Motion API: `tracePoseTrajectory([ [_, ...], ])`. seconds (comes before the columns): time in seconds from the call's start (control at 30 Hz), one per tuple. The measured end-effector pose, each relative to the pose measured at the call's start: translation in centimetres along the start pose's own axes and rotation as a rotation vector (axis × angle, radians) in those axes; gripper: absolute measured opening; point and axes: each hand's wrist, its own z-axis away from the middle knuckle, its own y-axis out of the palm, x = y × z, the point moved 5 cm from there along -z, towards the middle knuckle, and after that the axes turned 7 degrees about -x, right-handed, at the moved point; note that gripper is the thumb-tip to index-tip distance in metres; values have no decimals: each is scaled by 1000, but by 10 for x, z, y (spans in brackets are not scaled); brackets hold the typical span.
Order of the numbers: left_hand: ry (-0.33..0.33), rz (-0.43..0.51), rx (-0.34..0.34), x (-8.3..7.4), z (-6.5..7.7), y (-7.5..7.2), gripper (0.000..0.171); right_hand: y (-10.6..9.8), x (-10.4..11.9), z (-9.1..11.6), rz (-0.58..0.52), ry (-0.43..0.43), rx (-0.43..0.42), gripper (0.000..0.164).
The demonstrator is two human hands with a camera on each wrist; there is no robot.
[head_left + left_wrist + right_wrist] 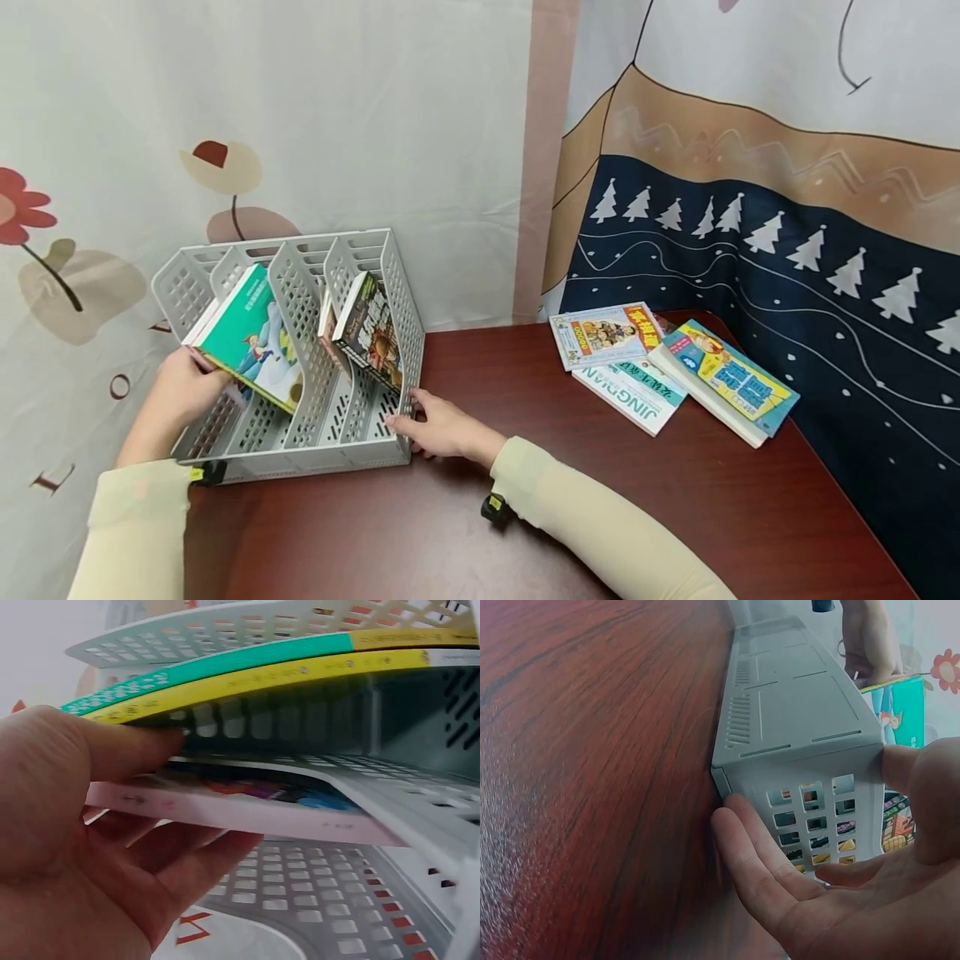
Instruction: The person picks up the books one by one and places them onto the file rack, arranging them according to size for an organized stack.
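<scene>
A light grey slotted file rack (315, 463) stands at the left of the table, against the curtain. My left hand (183, 390) is at its left end. In the left wrist view it pinches a pink-spined book (247, 815), thumb above and fingers below. Right above my thumb are a yellow-spined book (247, 681) and a green-spined one, leaning in the neighbouring compartment; a green cover (258, 333) shows in the head view. My right hand (447, 427) grips the rack's front right corner, thumb over the top edge and fingers along the outer side wall.
A dark-covered book (372, 333) leans in the rightmost compartment, with thin books (327, 329) left of it. On the table's right lie a yellow-and-blue book (731, 371), a white-and-green book (633, 392) and a book with a cartoon group (607, 336), overlapping near the curtain.
</scene>
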Motion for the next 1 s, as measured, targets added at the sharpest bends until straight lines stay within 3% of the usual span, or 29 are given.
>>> tracePoseTrajectory([
  [0.1,-14,10,-2,-4,4,-5,38,1,0,0,-21,6,7,89],
  [0.2,-19,76,-27,-12,8,-11,61,1,0,0,-30,15,3,89],
  [0.3,-63,155,-97,-22,13,-21,77,0,-1,1,-30,21,-4,86],
  [0.4,-173,227,-254,-36,22,-32,66,-3,-3,2,-27,17,-2,83],
  [0.5,-176,292,-496,-59,32,-42,48,-9,-5,5,-26,6,8,77],
  [0.6,-4,321,-699,-88,41,-47,41,-21,-6,8,-31,7,17,67],
  [0.7,171,342,-786,-117,52,-45,42,-33,-8,12,-50,0,16,50],
  [0.83,342,404,-748,-157,68,-37,44,-52,-10,20,-113,-33,14,34],
  [1.0,512,501,-594,-202,83,-16,40,-82,-10,36,-133,-86,21,29],
])
